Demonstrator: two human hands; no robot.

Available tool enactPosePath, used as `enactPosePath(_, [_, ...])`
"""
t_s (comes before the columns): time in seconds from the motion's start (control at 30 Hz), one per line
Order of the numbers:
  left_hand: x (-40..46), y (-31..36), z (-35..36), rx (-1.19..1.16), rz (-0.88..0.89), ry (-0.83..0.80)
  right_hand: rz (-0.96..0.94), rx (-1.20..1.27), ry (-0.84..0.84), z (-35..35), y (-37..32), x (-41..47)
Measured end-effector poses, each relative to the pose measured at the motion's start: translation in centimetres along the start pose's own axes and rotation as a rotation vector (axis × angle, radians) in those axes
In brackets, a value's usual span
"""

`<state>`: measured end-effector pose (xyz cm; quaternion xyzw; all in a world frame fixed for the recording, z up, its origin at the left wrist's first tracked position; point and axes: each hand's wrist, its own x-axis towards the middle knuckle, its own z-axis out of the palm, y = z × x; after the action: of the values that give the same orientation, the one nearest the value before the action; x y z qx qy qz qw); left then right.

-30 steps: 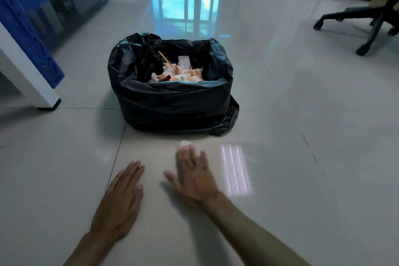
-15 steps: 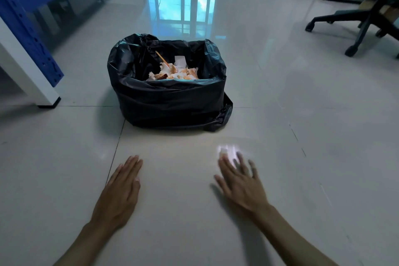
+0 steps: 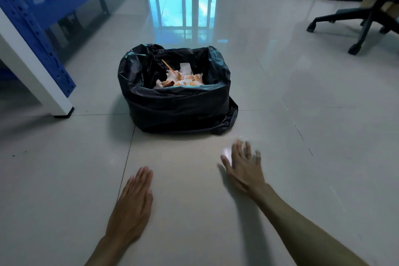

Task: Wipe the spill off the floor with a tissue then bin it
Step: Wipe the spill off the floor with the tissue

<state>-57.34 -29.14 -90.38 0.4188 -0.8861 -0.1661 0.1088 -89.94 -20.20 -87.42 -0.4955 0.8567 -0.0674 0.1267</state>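
Glossy pale floor tiles (image 3: 64,179) surround you. Blue steel shelving (image 3: 32,17) stands far left. Your left hand (image 3: 131,205) lies flat, fingers together. The crinkled black-bagged bin (image 3: 179,106) sits ahead. Your right hand (image 3: 244,168), spread and blurred, presses a white tissue (image 3: 226,150).

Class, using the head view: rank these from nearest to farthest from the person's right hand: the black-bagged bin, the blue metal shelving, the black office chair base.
From the right hand:
1. Black-bagged bin, just ahead and slightly left.
2. Black office chair base, far ahead, right.
3. Blue metal shelving, far left; ranking with the chair is close.
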Motion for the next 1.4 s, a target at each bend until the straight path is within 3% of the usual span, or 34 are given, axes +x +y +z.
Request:
enactPosePath(0.23, [0.7,-0.7,-0.1,-0.057,0.010,0.010,-0.511,-0.012,-0.067,5.0,-14.0,-2.4])
enactPosePath(0.43, [0.5,-0.5,-0.3,-0.053,0.007,0.000,-0.606,-0.071,0.014,5.4,-11.6,-6.4])
enactPosePath(0.53, [0.1,0.0,-0.5,-0.042,-0.005,0.003,-0.494,-0.123,0.006,3.9,-7.1,-6.4])
enactPosePath(0.67, [-0.5,0.2,-0.4,-0.002,-0.005,0.005,-0.072,-0.186,0.000,0.4,1.8,-5.2])
enactPosePath(0.73, [-1.3,0.4,-0.2,0.019,-0.005,-0.001,0.051,-0.219,-0.026,-1.2,5.6,-5.4])
enactPosePath(0.93, [-3.7,1.0,-0.2,0.010,-0.011,-0.006,0.132,-0.070,0.056,0.3,3.6,-8.5])
enactPosePath(1.07, [-6.0,1.7,-0.3,-0.044,-0.027,0.012,-0.029,0.023,0.039,2.7,-3.3,-10.0])
enactPosePath(1.23, [-7.3,1.2,-0.6,-0.073,-0.048,0.055,-0.422,0.000,-0.069,6.0,-13.7,-12.1])
enactPosePath(1.4, [-7.3,0.6,-0.7,-0.075,-0.023,0.082,-0.646,-0.092,-0.065,7.8,-15.1,-14.8])
